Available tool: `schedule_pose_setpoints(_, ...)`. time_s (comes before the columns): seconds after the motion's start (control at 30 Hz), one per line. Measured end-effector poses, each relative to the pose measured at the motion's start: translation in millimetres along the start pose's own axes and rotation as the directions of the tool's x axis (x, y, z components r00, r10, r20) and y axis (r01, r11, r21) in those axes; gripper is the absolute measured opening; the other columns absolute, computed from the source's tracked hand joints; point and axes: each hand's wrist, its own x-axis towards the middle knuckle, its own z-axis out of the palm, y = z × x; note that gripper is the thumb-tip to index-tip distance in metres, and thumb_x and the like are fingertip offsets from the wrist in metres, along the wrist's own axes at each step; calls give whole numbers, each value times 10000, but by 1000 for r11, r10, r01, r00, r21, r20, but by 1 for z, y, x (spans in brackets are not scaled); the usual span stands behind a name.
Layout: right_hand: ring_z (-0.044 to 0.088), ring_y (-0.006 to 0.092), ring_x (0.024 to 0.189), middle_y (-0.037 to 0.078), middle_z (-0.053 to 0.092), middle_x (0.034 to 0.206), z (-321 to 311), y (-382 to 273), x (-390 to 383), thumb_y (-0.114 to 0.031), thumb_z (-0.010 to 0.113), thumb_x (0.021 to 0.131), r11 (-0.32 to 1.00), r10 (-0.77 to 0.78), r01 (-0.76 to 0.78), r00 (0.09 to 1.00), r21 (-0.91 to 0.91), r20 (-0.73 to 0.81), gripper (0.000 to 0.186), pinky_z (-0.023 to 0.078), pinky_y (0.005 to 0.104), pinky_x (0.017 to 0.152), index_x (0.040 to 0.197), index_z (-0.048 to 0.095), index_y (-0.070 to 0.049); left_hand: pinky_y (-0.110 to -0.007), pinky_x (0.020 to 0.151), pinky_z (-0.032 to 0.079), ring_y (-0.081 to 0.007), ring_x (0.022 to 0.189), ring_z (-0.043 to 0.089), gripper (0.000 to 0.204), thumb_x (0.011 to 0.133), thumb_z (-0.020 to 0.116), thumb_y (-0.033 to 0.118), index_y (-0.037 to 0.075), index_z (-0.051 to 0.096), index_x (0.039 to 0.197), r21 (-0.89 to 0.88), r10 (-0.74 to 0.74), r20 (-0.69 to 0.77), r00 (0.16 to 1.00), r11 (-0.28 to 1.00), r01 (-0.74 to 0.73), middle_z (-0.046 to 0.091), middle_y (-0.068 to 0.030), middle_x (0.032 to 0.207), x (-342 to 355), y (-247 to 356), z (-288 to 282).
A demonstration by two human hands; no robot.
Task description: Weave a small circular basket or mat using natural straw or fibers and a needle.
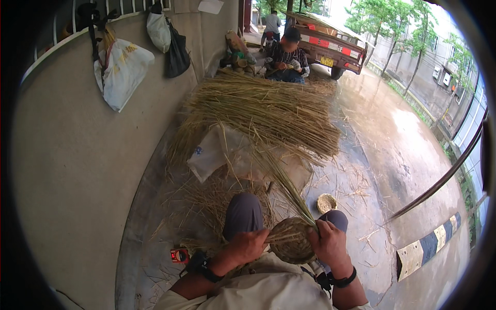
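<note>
A round woven straw basket [293, 251] sits between my knees, its hollow facing up toward me. On its left, my left hand [247, 246] is closed on a few straw strands [279, 237] that run across to the basket. My right hand [329, 247] grips the basket's right rim together with a bundle of long greenish straw stalks [289, 186]. The stalks slant up and away toward a big straw pile. My fingertips are partly hidden behind the hands.
Ahead lies a large straw pile [258, 111] beside a white plastic sheet [209, 155]. A small woven basket [326, 203] stands right of my knee. A red device [180, 256] lies at left. Beyond the pile sits another person [289, 57], before a parked cart [330, 44]. A striped kerb [429, 245] is at right.
</note>
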Motion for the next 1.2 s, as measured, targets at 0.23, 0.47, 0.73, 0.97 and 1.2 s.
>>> schedule_pose_setpoints(0.23, 695, 369, 712, 118, 683, 817, -3, -2, 4, -242, 732, 955, 999, -3, 4, 1000, 41, -7, 196, 549, 472, 595, 1055, 686, -80, -522, 625, 562, -437, 779, 714, 319, 939, 747, 245, 54, 587, 1138, -2, 44, -58, 997, 999, -45, 712, -202, 867, 4, 2, -4)
schedule_pose_setpoints(0.47, 693, 380, 714, 131, 682, 807, 2, -2, -2, -227, 746, 943, 995, -23, 24, 1000, 92, -10, 185, 548, 474, 600, 1020, 695, -66, -504, 644, 560, -417, 786, 721, 312, 931, 778, 262, 56, 621, 1106, 20, 15, -61, 998, 1000, -14, 720, -177, 872, 0, 1, -4)
schedule_pose_setpoints(0.73, 682, 414, 725, 183, 672, 785, -5, -2, 5, -189, 738, 943, 963, -88, 63, 993, 263, 81, 155, 539, 472, 633, 950, 695, -40, -499, 691, 566, -415, 854, 719, 290, 858, 800, 184, 65, 641, 1069, 1, 34, -120, 992, 999, -34, 722, -187, 922, -3, -1, -6)
schedule_pose_setpoints(0.97, 629, 419, 706, 209, 634, 773, 8, 14, 29, -155, 729, 964, 919, -235, 123, 934, 375, 268, 168, 498, 468, 635, 942, 695, 8, -498, 749, 593, -427, 915, 729, 461, 889, 759, 149, 47, 640, 1323, -74, -6, -24, 1000, 997, 4, 743, -219, 1063, 8, 4, -19)
schedule_pose_setpoints(1.2, 625, 388, 681, 197, 638, 773, 21, 23, 34, -165, 751, 955, 881, -171, -17, 921, 473, 351, 192, 498, 435, 629, 978, 702, 19, -493, 800, 605, -429, 970, 731, 422, 928, 718, 123, 16, 620, 1324, -121, 29, 26, 999, 992, -26, 746, -218, 1097, 11, 6, -21)
